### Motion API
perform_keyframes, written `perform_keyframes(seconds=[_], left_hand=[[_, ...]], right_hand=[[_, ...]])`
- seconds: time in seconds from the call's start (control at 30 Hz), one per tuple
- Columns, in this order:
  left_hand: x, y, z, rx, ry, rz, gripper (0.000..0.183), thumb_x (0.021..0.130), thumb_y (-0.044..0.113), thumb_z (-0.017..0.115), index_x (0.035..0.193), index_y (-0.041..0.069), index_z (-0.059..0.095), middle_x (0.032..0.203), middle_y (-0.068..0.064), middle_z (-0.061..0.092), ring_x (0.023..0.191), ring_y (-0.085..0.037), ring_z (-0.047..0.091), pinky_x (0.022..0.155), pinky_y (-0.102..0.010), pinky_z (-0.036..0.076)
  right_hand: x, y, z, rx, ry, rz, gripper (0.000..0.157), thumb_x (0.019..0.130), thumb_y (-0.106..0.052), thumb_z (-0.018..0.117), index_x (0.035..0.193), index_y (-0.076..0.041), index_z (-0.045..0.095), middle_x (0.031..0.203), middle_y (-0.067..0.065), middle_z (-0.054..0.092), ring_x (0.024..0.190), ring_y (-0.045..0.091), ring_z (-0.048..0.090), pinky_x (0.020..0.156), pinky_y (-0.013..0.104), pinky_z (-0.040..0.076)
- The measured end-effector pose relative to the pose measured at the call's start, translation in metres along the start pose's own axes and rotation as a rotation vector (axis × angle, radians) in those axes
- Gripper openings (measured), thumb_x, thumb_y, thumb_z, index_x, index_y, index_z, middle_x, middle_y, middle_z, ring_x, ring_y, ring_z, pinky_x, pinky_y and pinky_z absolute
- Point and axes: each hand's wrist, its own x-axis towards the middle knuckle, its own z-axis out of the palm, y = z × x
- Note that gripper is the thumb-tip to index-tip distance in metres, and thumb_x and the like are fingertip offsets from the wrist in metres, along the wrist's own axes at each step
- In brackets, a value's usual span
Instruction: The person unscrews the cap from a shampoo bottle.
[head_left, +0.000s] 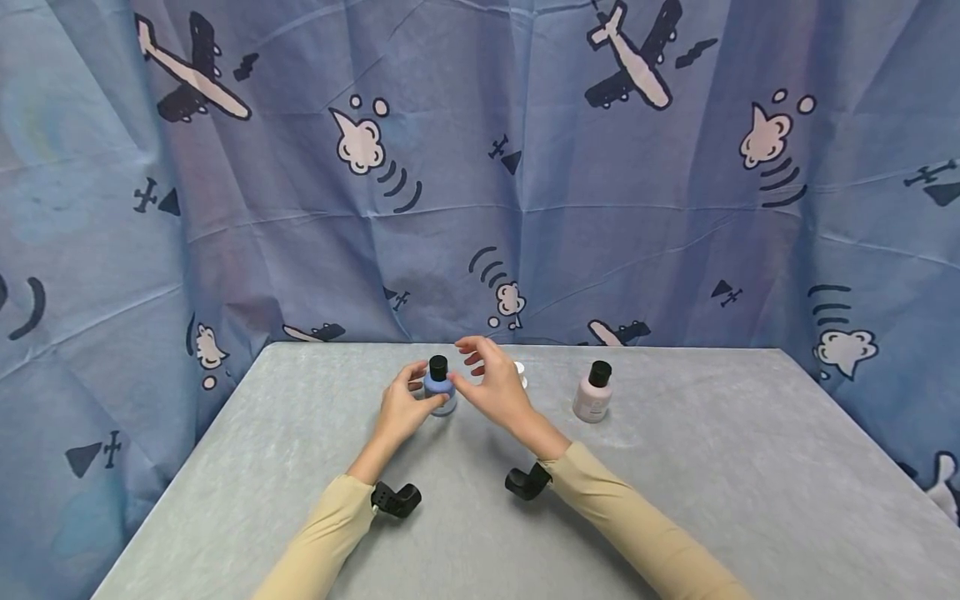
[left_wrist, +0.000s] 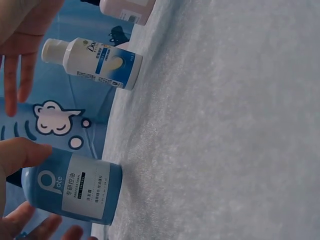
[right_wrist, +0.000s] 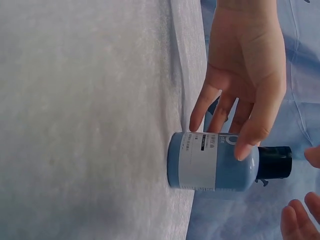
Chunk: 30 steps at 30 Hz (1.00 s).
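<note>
A blue bottle (head_left: 441, 405) with a black cap (right_wrist: 275, 162) and a white label stands upright on the table. My left hand (head_left: 403, 410) holds it near the shoulder, the thumb (left_wrist: 30, 151) on one side and the fingers around the other. Just right of the cap, my right hand (head_left: 495, 390) is raised with its fingers spread and loosely bent, holding nothing. Behind that hand, mostly hidden in the head view, stands a white bottle (left_wrist: 102, 62) with a blue-and-white label.
A pale pink bottle (head_left: 592, 400) with a black cap stands farther right on the grey-white table (head_left: 712, 467). A blue curtain (head_left: 465, 183) printed with planes and clouds hangs behind the table's back edge.
</note>
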Motion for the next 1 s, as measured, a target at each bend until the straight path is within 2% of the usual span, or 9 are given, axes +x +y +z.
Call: perform_keyframes(seconds=[0.13, 0.3, 0.57, 0.87, 1.0], left_hand=[[0.002, -0.002, 0.003, -0.052, -0.003, 0.019, 0.063, 0.078, 0.012, 0.077, 0.134, 0.002, 0.051, 0.134, -0.020, 0.056, 0.116, -0.037, 0.059, 0.092, -0.046, 0.051], [0.003, -0.004, 0.009, -0.105, -0.008, 0.023, 0.064, 0.078, 0.010, 0.078, 0.134, 0.000, 0.050, 0.133, -0.021, 0.055, 0.118, -0.036, 0.058, 0.096, -0.044, 0.050], [0.003, -0.010, 0.011, -0.080, 0.021, 0.030, 0.064, 0.077, 0.012, 0.078, 0.134, -0.001, 0.050, 0.127, -0.024, 0.058, 0.114, -0.038, 0.060, 0.094, -0.045, 0.050], [0.003, -0.010, 0.011, -0.067, 0.025, 0.013, 0.065, 0.076, 0.012, 0.078, 0.133, -0.001, 0.050, 0.123, -0.025, 0.059, 0.110, -0.038, 0.061, 0.092, -0.044, 0.051], [0.004, -0.010, 0.013, -0.073, 0.024, 0.009, 0.064, 0.075, 0.012, 0.080, 0.131, -0.002, 0.051, 0.120, -0.024, 0.061, 0.107, -0.036, 0.062, 0.090, -0.043, 0.052]], right_hand=[[0.000, 0.001, 0.003, 0.000, -0.024, 0.042, 0.045, 0.081, -0.013, 0.076, 0.121, -0.005, 0.056, 0.109, 0.013, 0.062, 0.094, 0.029, 0.064, 0.077, 0.040, 0.056], [0.001, 0.003, 0.007, 0.023, -0.036, 0.082, 0.049, 0.080, -0.012, 0.077, 0.123, -0.004, 0.054, 0.111, 0.018, 0.061, 0.095, 0.031, 0.064, 0.078, 0.044, 0.056], [0.004, 0.004, 0.014, 0.038, -0.044, 0.119, 0.054, 0.078, -0.014, 0.079, 0.124, -0.004, 0.054, 0.110, 0.018, 0.064, 0.094, 0.028, 0.065, 0.078, 0.041, 0.056], [0.008, 0.003, 0.015, 0.067, -0.074, 0.168, 0.056, 0.077, -0.014, 0.079, 0.126, -0.005, 0.053, 0.109, 0.017, 0.065, 0.094, 0.033, 0.067, 0.082, 0.046, 0.055], [0.008, 0.004, 0.016, 0.053, -0.072, 0.169, 0.056, 0.076, -0.014, 0.080, 0.125, -0.006, 0.054, 0.110, 0.019, 0.065, 0.094, 0.033, 0.066, 0.083, 0.044, 0.054]])
